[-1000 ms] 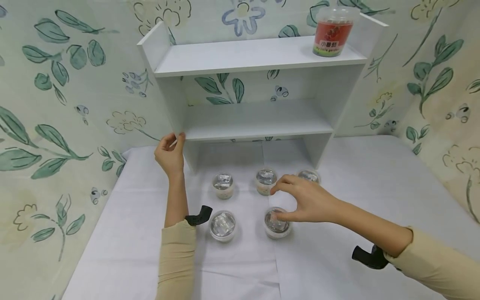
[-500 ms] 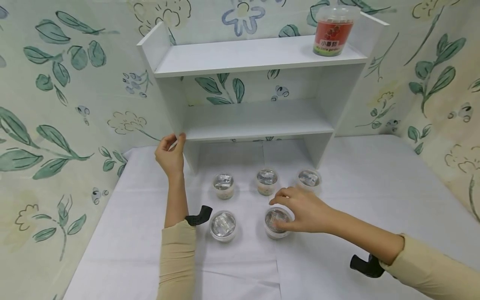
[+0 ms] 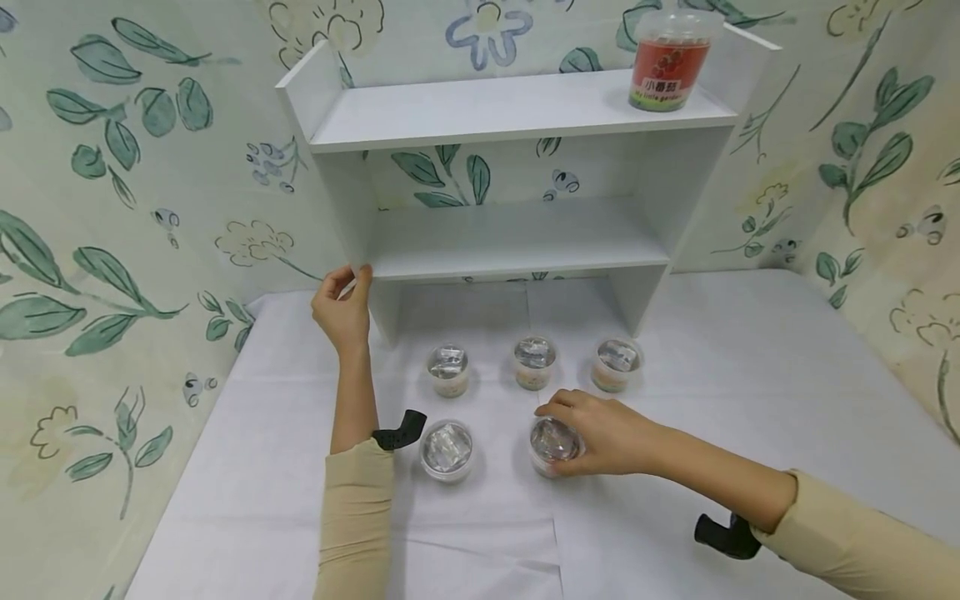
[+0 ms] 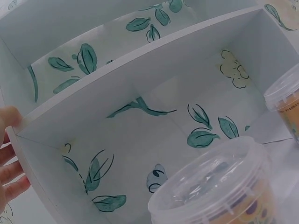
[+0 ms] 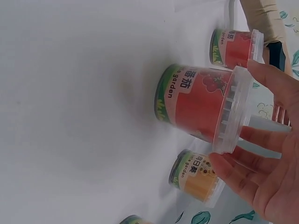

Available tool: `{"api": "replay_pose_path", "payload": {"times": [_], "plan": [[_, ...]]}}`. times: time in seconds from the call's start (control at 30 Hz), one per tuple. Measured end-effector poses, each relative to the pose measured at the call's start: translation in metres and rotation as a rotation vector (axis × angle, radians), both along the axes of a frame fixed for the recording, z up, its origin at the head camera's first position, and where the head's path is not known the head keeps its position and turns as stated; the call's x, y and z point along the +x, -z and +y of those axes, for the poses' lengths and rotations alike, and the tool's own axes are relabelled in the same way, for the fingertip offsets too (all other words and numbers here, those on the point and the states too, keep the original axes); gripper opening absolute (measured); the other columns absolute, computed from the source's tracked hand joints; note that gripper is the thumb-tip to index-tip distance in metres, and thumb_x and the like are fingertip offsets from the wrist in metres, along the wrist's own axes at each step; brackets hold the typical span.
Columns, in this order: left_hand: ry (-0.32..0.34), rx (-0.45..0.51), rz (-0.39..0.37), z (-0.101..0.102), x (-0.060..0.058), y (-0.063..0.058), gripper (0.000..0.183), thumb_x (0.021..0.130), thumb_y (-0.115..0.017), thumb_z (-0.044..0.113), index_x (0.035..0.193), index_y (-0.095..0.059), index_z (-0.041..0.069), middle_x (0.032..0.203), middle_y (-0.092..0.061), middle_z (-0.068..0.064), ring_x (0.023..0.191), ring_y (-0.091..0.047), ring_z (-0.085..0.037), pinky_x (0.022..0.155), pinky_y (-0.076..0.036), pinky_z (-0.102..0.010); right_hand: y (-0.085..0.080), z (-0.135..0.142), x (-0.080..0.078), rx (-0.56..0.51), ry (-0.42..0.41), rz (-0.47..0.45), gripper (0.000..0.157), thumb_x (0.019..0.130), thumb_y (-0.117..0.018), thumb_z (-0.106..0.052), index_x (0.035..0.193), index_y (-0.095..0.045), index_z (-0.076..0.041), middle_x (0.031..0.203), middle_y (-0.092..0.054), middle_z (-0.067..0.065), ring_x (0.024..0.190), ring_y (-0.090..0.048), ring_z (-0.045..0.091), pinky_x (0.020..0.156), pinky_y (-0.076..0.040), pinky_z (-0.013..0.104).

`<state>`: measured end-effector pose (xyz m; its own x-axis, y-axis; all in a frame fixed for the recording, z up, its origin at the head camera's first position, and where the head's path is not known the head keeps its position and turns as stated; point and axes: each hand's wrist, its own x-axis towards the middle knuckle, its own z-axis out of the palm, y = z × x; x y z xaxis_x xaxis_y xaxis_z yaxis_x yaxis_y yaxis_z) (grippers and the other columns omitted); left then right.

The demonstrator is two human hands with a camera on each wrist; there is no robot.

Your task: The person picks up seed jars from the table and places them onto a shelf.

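My right hand [image 3: 557,435] grips the front right tub [image 3: 549,450] by its clear lid rim, thumb on the far side and fingers on the near side. The right wrist view shows this tub [image 5: 201,100] with a red tomato label and my fingers [image 5: 261,186] curled round the lid. The tub stands on the white cloth. My left hand [image 3: 352,277] pinches the front edge of the white shelf's left side panel [image 3: 337,192]; its fingertips [image 4: 9,154] show at that edge in the left wrist view.
Another tub [image 3: 447,450] stands at front left, with three more behind it [image 3: 447,369] [image 3: 534,362] [image 3: 617,363]. A red tub [image 3: 670,62] stands on the top shelf's right end. The middle shelf [image 3: 517,242] is bare. Floral walls close in on the table.
My right hand has dropped from above the tubs onto the front right tub and curled round its lid. The left hand has stayed on the shelf panel.
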<state>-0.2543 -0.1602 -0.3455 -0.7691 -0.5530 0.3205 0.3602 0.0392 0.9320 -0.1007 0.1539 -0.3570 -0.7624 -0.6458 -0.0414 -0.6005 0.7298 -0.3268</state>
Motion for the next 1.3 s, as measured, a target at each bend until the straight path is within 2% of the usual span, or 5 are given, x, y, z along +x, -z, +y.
{"api": "replay_pose_path", "payload": {"times": [0.17, 0.37, 0.47, 0.83, 1.3], "plan": [[-0.037, -0.019, 0.009, -0.003, -0.008, 0.013, 0.023, 0.077, -0.074, 0.02, 0.089, -0.07, 0.001, 0.091, -0.069, -0.009, 0.07, -0.067, -0.01, 0.07, -0.054, -0.021, 0.0, -0.006, 0.002, 0.043, 0.002, -0.033, 0.065, 0.073, -0.074, -0.043, 0.123, -0.053, -0.008, 0.114, -0.053, 0.004, 0.097, -0.054, 0.016, 0.072, -0.051, 0.034], [-0.013, -0.027, -0.031, 0.001, 0.011, -0.002, 0.025, 0.079, -0.071, 0.013, 0.094, -0.067, -0.007, 0.097, -0.068, -0.018, 0.068, -0.066, -0.008, 0.069, -0.054, -0.02, 0.004, -0.01, 0.006, 0.078, 0.0, -0.036, 0.066, 0.073, -0.073, -0.041, 0.124, -0.05, -0.006, 0.116, -0.052, 0.006, 0.099, -0.054, 0.018, 0.072, -0.051, 0.037], [-0.006, -0.028, -0.037, 0.004, 0.016, -0.007, 0.023, 0.08, -0.07, 0.01, 0.094, -0.066, -0.008, 0.097, -0.068, -0.018, 0.067, -0.066, -0.007, 0.07, -0.054, -0.02, 0.005, -0.01, 0.006, 0.088, -0.011, -0.024, 0.067, 0.073, -0.074, -0.041, 0.124, -0.05, -0.006, 0.115, -0.052, 0.007, 0.098, -0.054, 0.018, 0.07, -0.052, 0.036], [-0.006, -0.009, -0.047, 0.004, 0.013, -0.01, 0.023, 0.08, -0.07, 0.01, 0.095, -0.067, -0.007, 0.098, -0.068, -0.019, 0.068, -0.065, -0.008, 0.071, -0.054, -0.021, 0.002, -0.008, 0.002, 0.098, -0.055, -0.005, 0.068, 0.071, -0.077, -0.036, 0.124, -0.049, -0.004, 0.113, -0.052, 0.008, 0.096, -0.055, 0.018, 0.07, -0.052, 0.034], [0.001, -0.056, 0.004, 0.004, 0.012, -0.01, 0.025, 0.081, -0.068, 0.009, 0.097, -0.065, -0.011, 0.099, -0.066, -0.024, 0.068, -0.063, -0.003, 0.071, -0.054, -0.022, 0.0, -0.007, 0.0, 0.096, -0.079, -0.035, 0.069, 0.071, -0.077, -0.034, 0.126, -0.048, -0.005, 0.11, -0.05, 0.004, 0.093, -0.052, 0.015, 0.072, -0.052, 0.03]]}}
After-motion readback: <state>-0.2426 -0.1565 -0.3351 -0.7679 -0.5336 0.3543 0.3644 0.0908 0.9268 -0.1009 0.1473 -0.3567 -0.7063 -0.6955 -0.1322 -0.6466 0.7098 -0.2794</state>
